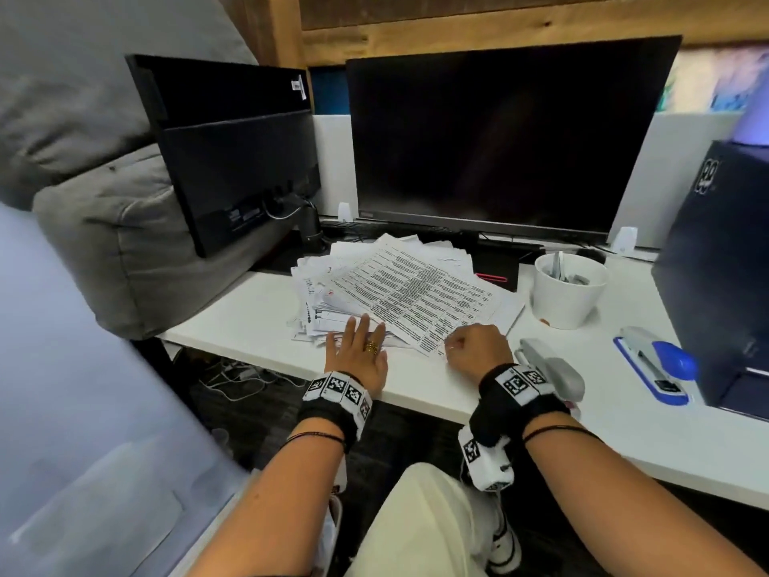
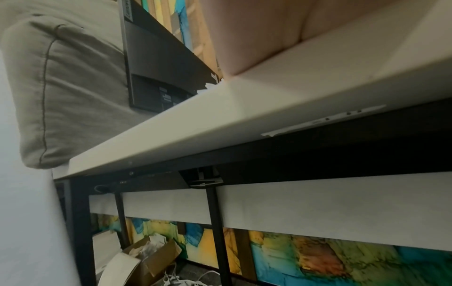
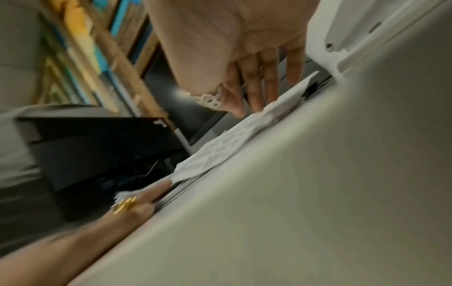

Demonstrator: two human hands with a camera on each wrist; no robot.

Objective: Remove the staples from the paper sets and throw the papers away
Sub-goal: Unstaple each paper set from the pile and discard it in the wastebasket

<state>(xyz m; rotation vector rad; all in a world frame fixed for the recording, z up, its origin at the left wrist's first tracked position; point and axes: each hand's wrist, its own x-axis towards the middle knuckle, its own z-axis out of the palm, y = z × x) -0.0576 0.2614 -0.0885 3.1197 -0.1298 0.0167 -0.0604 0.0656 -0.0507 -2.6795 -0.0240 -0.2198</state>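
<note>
A loose pile of white papers (image 1: 333, 301) lies on the white desk (image 1: 249, 318), with a printed paper set (image 1: 416, 293) on top. My left hand (image 1: 358, 347) lies flat on the pile's near edge, fingers straight, a gold ring on one finger. In the left wrist view only the palm of the left hand (image 2: 257, 38) shows, resting on the desk top. My right hand (image 1: 474, 347) is curled over the near corner of the printed set. In the right wrist view the right hand (image 3: 249, 110) brings its fingertips together on that paper set (image 3: 220, 147), whose corner is lifted slightly.
A grey stapler (image 1: 549, 368) lies beside my right wrist, a blue stapler (image 1: 657, 364) further right. A white cup (image 1: 568, 289) holds metal bits. Two dark monitors (image 1: 499, 135) stand behind the papers, a black box (image 1: 715, 264) at right. A cardboard box (image 2: 151, 257) sits under the desk.
</note>
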